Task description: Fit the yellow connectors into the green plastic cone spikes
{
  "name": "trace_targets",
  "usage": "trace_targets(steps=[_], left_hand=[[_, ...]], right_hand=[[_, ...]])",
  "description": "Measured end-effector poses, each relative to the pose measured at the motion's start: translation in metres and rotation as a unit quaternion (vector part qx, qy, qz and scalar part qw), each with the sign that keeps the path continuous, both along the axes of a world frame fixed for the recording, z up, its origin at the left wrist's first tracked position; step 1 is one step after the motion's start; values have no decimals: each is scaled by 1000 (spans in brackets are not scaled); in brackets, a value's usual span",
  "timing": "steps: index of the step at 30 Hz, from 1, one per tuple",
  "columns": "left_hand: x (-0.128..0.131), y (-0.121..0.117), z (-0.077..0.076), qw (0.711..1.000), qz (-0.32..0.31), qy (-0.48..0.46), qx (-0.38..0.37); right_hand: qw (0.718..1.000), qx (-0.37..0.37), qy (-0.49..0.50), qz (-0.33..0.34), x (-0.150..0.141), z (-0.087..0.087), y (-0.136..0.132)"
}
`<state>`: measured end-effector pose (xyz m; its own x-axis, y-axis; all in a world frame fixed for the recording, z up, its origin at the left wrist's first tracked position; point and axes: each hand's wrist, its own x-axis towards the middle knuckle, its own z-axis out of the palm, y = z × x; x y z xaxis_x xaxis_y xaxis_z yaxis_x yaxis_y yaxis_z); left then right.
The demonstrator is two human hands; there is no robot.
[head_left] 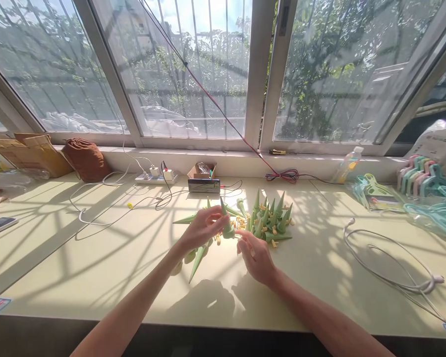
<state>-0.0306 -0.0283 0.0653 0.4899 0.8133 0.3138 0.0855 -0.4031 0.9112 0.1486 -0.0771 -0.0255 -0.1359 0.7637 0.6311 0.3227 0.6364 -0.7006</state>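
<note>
My left hand (pixel 204 229) is closed around a green cone-shaped piece (pixel 228 229), held point up above the table. Its wide, rounded base faces down toward my right hand (pixel 258 255). The right index fingertip reaches the side of that base, with the thumb and other fingers curled in below; whatever they pinch is too small to make out. Just right of the hands lies a heap of similar green cones (pixel 271 218) with small yellow pegs (pixel 274 230) among them. More loose green cones (pixel 198 263) lie under and beside my left hand, which partly hides them.
Behind the hands stand a small open cardboard box (pixel 202 171) and a dark flat device (pixel 203 186). A power strip (pixel 156 178) and cables lie back left. At right are a coiled white cable (pixel 390 285), a bottle (pixel 349 165) and plastic hangers (pixel 427 178). A phone-like device (pixel 0 226) lies far left.
</note>
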Motion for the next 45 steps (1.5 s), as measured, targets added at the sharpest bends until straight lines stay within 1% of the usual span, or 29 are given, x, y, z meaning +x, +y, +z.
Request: trace_targets(steps=[2, 4, 6, 8, 11, 13, 17, 20, 22, 25, 28, 32, 35, 38, 45], left_hand=[[-4, 12, 1, 998, 35, -49, 17], [-8, 22, 0, 992, 69, -96, 35], [-13, 29, -6, 983, 106, -146, 43], [-18, 33, -13, 975, 125, -178, 40], [-24, 34, -21, 971, 138, -189, 42], [-26, 33, -23, 968, 148, -199, 43], [-26, 26, -19, 963, 153, -221, 29], [-25, 20, -16, 959, 163, -230, 28], [-24, 17, -16, 958, 170, -228, 39], [-24, 15, -19, 959, 176, -211, 62], [-22, 13, -21, 963, 174, -190, 83], [-17, 10, -21, 966, 165, -174, 93], [-14, 7, -20, 969, 155, -170, 89], [-11, 5, -19, 971, 152, -166, 84], [-8, 2, -21, 973, 144, -162, 75]], right_hand=[[1000, -3, 1, -19, 0, 1, 1], [999, 1, -7, -32, 1, 1, 2], [999, 11, -15, -42, 1, 0, 2], [998, 26, -22, -51, 1, 0, 1], [997, 43, -39, -58, 0, -1, 0], [995, 57, -56, -60, 0, -3, -1], [986, 104, -104, -81, 3, -2, 0], [977, 112, -152, -103, 5, 8, 3], [972, 97, -185, -105, 4, 19, 6], [961, 62, -258, -82, -2, 35, 13], [944, 14, -324, -55, -12, 43, 26], [930, -43, -364, -27, -29, 39, 48], [920, -95, -380, -15, -41, 33, 60], [920, -125, -372, -23, -48, 33, 62], [920, -161, -356, -31, -58, 38, 61]])
